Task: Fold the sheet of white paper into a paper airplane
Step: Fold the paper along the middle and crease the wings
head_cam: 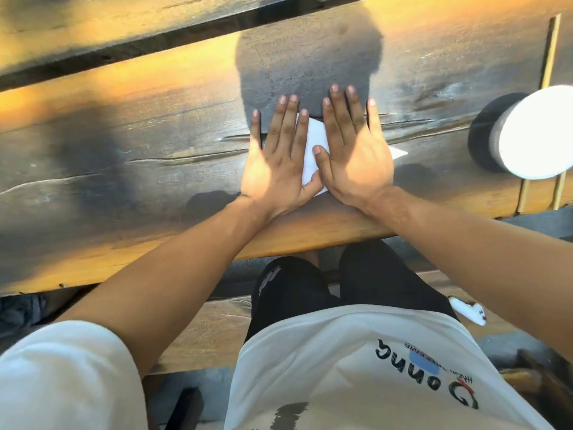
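Observation:
The white paper (313,150) lies flat on the dark wooden table (139,150), mostly hidden under both hands. My left hand (277,164) presses flat on its left part with straight, spread fingers. My right hand (355,150) presses flat on its right part, thumb lying across the visible white strip between the hands. A pointed white corner of the paper (398,152) sticks out to the right of my right hand. The folds underneath cannot be seen.
A white cylindrical object (536,131) lies at the table's right edge, casting a dark round shadow. A gap separates this table plank from another plank (93,29) behind it. My knees sit under the near edge. A small white scrap (468,310) lies on the bench at lower right.

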### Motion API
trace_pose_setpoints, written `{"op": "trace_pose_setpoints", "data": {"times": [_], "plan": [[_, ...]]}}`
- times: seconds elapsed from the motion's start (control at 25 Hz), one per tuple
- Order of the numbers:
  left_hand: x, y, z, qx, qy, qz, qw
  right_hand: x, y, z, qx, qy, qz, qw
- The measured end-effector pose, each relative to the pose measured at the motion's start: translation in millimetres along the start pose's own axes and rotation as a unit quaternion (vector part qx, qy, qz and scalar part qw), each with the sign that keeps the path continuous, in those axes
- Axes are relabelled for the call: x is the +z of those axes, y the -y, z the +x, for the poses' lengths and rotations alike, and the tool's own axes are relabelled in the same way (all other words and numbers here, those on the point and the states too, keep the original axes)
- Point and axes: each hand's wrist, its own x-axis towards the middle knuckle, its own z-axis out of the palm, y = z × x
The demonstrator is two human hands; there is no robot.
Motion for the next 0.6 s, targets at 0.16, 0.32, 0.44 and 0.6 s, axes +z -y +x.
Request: {"op": "trace_pose_setpoints", "data": {"times": [0.16, 0.32, 0.44, 0.6], "plan": [[3.4, -2.4, 3.3, -0.021, 0.007, -0.007, 1.0, 0.8, 1.5, 0.2, 0.008, 0.012, -0.017, 1.0], [-10.4, -5.2, 3.1, -0.01, 0.039, 0.029, 0.999, -7.1, 3.9, -0.2, 0.007, 0.014, -0.011, 1.0], [-22.6, 0.5, 0.5, -0.011, 0.071, 0.041, 0.997, -17.9, -4.0, -9.5, 0.008, 0.013, 0.006, 1.0], [-24.7, 9.1, -12.9, -0.002, 0.07, 0.021, 0.997, -30.3, -21.7, -33.6, 0.057, 0.032, -0.046, 0.997]]}}
